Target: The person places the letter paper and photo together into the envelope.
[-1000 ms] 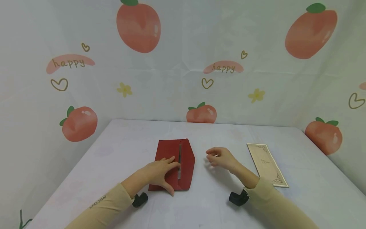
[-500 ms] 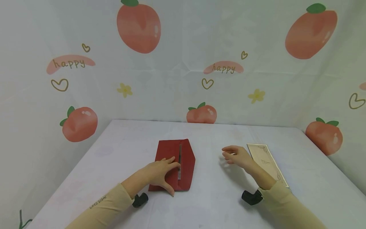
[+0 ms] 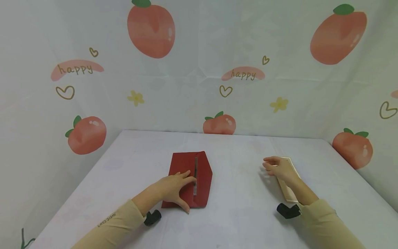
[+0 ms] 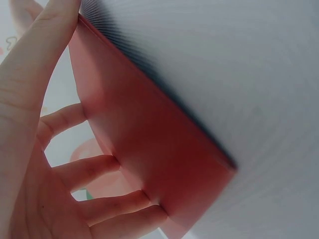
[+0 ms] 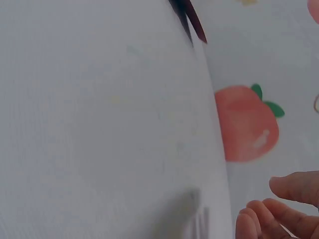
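On a white tabletop (image 3: pixel 236 216), a red envelope (image 3: pixel 204 174) lies beneath the spread, touching fingertips of a person's left hand (image 3: pixel 174 186). The right hand (image 3: pixel 280 168), fingers loosely curved, thumb apart, holding nothing, partly screens a cream card (image 3: pixel 289 194). Only the head view shows card and grey strip (image 3: pixel 196 166); the left wrist view reveals the left palm.
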Tool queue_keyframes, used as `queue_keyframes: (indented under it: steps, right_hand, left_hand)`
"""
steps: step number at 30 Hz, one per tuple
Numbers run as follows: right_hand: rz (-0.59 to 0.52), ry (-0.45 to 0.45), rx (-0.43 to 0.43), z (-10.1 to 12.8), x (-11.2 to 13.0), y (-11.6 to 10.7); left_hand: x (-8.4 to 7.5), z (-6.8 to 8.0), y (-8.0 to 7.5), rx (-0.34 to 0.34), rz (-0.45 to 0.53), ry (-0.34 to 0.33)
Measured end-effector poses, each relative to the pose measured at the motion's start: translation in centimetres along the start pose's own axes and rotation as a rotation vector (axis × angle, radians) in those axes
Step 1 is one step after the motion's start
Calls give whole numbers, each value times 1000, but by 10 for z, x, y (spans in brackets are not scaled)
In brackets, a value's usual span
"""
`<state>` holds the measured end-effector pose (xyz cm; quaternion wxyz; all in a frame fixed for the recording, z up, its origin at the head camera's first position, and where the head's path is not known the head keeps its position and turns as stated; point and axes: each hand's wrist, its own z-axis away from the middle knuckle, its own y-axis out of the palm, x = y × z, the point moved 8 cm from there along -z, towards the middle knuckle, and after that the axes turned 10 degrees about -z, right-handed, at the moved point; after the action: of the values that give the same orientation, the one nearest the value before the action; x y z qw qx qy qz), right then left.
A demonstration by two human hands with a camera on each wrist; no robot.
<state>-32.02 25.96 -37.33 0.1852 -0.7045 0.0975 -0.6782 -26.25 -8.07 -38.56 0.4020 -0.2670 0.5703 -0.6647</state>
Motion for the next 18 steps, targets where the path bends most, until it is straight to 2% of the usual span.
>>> queue_keyframes:
  steps: [8, 18]
  right_hand:
    - [93, 114, -100, 8, -12, -33]
    - [140, 134, -176, 16, -25, -64]
  left_hand:
    - [1, -1, 1, -2, 2, -2]
    - [2, -2, 2, -4, -10, 2]
